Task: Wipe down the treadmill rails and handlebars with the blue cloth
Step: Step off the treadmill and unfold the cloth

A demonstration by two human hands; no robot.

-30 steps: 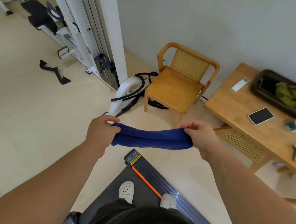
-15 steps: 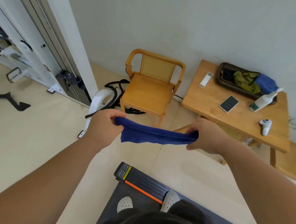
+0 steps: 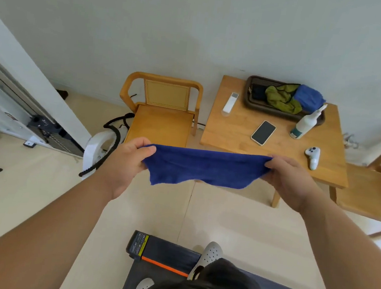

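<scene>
I hold the blue cloth (image 3: 202, 168) stretched flat between both hands at chest height. My left hand (image 3: 124, 163) pinches its left corner and my right hand (image 3: 291, 178) pinches its right corner. Below me lies the treadmill deck (image 3: 168, 255), dark with an orange stripe along its side rail and a warning label at the end. My feet in grey clogs stand on it. No handlebars are in view.
A wooden chair (image 3: 164, 118) stands against the wall ahead. Right of it a wooden table (image 3: 244, 136) carries a phone, remote, spray bottle (image 3: 304, 123), game controller and a tray (image 3: 250, 99) of cloths. A second chair (image 3: 372, 194) is far right. Gym equipment (image 3: 12, 111) stands left.
The view has swung right, toward the table. My hands have moved apart and pulled the bunched cloth out into a wider, flatter sheet.
</scene>
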